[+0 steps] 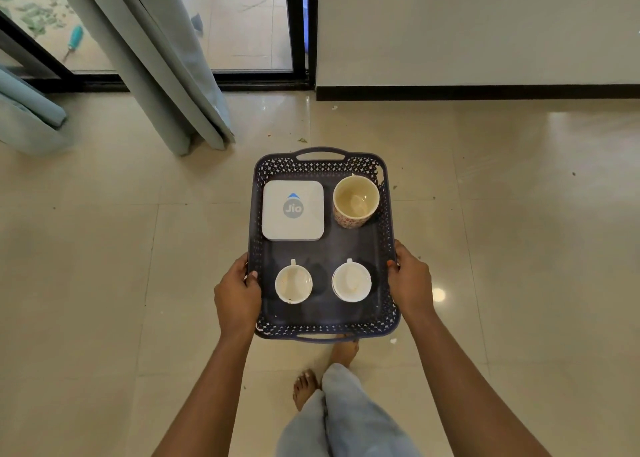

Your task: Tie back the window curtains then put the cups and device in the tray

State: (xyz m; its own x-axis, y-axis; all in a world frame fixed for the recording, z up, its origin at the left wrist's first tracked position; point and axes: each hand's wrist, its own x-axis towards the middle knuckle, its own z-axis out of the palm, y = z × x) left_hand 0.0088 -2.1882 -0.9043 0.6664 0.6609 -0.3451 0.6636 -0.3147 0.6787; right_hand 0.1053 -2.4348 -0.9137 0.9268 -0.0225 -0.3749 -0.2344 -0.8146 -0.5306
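I hold a dark perforated tray [322, 327] above the tiled floor. My left hand [237, 295] grips its left rim and my right hand [412, 283] grips its right rim. Inside, a white square device [293, 210] with a grey logo lies at the far left. A patterned mug [355, 200] stands at the far right. Two small white cups sit nearer me, one on the left [293, 283] and one on the right [351, 281]. A teal curtain [162, 76] hangs bunched in front of the glass door.
A second bunch of curtain [27, 117] rests on the floor at the far left. The black-framed glass door [298, 31] and a white wall with dark skirting [478, 93] lie ahead. My bare feet [306, 387] stand below the tray.
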